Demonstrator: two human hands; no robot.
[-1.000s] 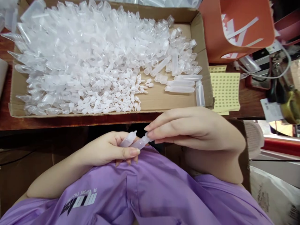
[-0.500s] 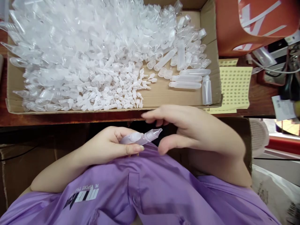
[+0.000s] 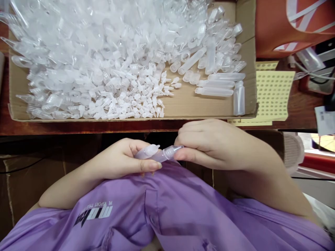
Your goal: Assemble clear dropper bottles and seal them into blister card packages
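My left hand (image 3: 121,160) is closed around two small translucent plastic bottles, held side by side above my lap. The nearer dropper bottle (image 3: 160,156) carries a clear, ribbed, pointed cap (image 3: 170,151) that faces right. A small white nozzle (image 3: 154,149) tops the other dropper bottle (image 3: 143,152). At the tip of the clear cap, the thumb and curled fingers of my right hand (image 3: 206,144) pinch it. The palm of my left hand hides the bottles' lower ends.
A shallow cardboard box (image 3: 188,108) on the wooden table (image 3: 91,128) holds many clear caps, white nozzles and several bottles. Yellow sticker sheets (image 3: 274,94) lie to its right, below an orange container (image 3: 272,31). A cable (image 3: 311,72) runs at the far right.
My right hand has closed from an open pose onto the tip of the clear cap. My left hand still holds both bottles. The view has shifted slightly, moving the box rightward and up.
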